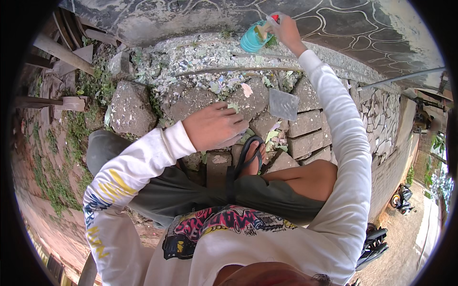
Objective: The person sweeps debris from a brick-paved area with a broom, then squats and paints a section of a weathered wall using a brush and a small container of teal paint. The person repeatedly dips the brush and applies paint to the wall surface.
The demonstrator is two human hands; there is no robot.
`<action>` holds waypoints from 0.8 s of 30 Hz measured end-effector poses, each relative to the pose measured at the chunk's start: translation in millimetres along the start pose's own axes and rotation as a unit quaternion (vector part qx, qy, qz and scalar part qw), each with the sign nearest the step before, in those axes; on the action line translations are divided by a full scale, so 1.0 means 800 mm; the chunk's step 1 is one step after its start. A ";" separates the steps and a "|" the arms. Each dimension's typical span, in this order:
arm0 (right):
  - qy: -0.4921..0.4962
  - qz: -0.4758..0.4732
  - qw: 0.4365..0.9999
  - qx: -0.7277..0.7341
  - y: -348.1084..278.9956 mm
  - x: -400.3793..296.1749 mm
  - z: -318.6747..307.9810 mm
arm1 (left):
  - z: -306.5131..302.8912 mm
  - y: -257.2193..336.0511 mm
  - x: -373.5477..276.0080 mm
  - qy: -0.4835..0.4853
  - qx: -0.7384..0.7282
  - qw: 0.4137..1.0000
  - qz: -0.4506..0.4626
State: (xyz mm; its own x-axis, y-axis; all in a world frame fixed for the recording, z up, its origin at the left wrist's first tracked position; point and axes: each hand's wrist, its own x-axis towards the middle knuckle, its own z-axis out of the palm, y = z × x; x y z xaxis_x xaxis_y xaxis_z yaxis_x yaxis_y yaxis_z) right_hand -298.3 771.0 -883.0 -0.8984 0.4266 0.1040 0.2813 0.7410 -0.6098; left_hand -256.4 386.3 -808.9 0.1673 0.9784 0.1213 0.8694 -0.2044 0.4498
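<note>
My right hand (286, 32) reaches out to the foot of the wall. Its fingers close on a paintbrush (264, 29) with a red end, whose lower part sits inside a teal cut-off plastic container (250, 41). That container is tilted on the paint-flecked ledge. My left hand (216, 127) hangs above the stones in front of my sandalled foot (252, 157), fingers bent; its palm is hidden, so whether it holds anything does not show. A flat grey plate (283, 104) lies on the stones between my two arms.
Pale curving lines mark the dark wall (343, 26). Rough stones (132, 103) and paint flakes (222, 84) cover the ground. Wooden posts (64, 53) stand at left. A thin pipe (400, 78) juts at right, with motorcycles (400, 200) beyond on a paved lane.
</note>
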 end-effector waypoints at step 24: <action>0.011 0.043 0.996 0.082 -0.020 0.007 -0.054 | 0.004 0.005 -0.001 0.022 0.011 1.000 0.009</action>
State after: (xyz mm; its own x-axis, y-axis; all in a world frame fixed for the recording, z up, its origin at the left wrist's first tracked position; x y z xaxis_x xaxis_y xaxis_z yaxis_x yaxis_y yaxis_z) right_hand -293.3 783.8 -838.4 -0.8656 0.4969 0.0615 0.2961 0.6070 -0.7375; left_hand -251.6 385.2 -809.7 0.1628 0.9723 0.1675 0.8767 -0.2204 0.4276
